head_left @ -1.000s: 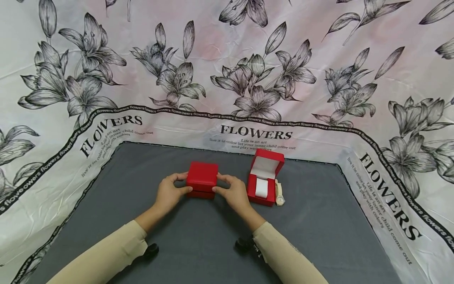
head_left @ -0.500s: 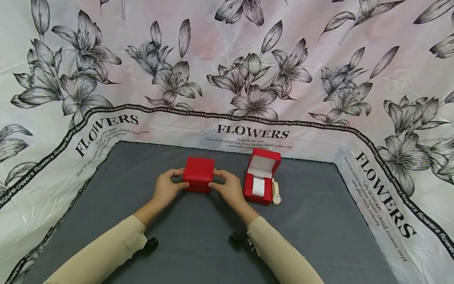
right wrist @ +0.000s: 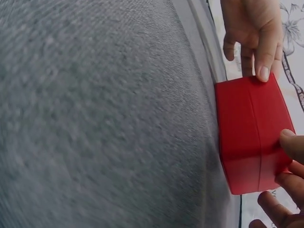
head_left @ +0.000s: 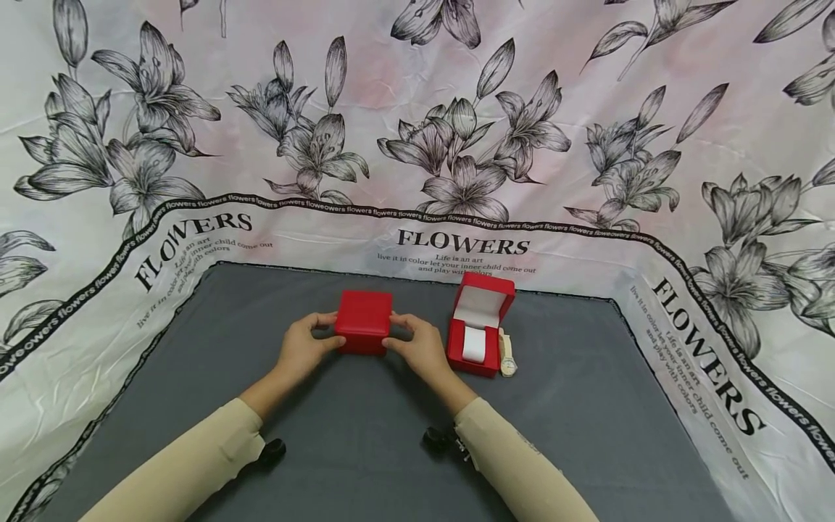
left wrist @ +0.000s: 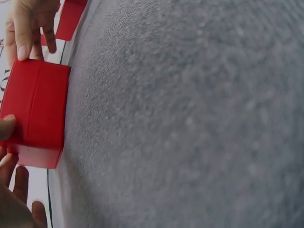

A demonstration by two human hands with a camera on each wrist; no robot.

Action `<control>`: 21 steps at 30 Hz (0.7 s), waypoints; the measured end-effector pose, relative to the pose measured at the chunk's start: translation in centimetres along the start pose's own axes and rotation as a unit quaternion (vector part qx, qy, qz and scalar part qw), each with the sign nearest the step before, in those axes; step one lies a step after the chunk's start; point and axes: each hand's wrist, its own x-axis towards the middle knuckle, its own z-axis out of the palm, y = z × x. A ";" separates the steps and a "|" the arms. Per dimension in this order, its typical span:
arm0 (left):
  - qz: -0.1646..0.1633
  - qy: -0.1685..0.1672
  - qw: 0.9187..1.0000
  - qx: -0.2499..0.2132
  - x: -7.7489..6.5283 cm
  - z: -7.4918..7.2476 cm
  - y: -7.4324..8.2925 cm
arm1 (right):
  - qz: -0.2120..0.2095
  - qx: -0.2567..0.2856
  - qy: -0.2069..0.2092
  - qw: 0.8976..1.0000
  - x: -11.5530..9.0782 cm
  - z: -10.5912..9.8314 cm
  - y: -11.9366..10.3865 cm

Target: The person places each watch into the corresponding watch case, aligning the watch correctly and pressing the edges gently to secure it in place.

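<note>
A red watch box (head_left: 364,322) with its lid down sits on the grey cloth. My left hand (head_left: 305,348) holds its left side, thumb on the near corner and fingers reaching along the side. From the opposite side my right hand (head_left: 422,350) grips it in the same way. Both wrist views show the closed box (left wrist: 40,102) with a thin seam between lid and base. To its right, a second red watch box (head_left: 478,360) stands with its lid up and a white cushion (head_left: 474,344) inside. A pale-strapped wristwatch (head_left: 507,355) lies against that box's right side.
Grey cloth (head_left: 352,449) covers the table around and in front of the boxes. Behind it rises a white and pink flower-printed cloth (head_left: 306,239), close to the back of the open box.
The head view has shifted slightly. Both hands have pushed the closed box a little farther back, keeping their hold. The open box and the wristwatch stay where they were.
</note>
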 end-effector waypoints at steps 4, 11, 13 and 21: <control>-0.005 -0.023 1.000 0.000 0.0 -0.4 0.0 | 0.000 -0.027 -0.038 0.999 0.0 -0.6 -0.2; -0.013 -0.063 0.998 0.015 -0.3 -1.4 -0.2 | -0.005 -0.067 -0.119 0.991 -0.5 -1.8 -0.2; -0.010 -0.067 0.997 0.024 -0.4 -1.7 -0.1 | -0.008 -0.069 -0.137 0.988 -0.7 -2.2 -0.2; 0.000 -0.078 0.997 0.025 -1.1 -2.9 1.1 | -0.029 -0.068 -0.184 0.980 -1.8 -3.8 -0.5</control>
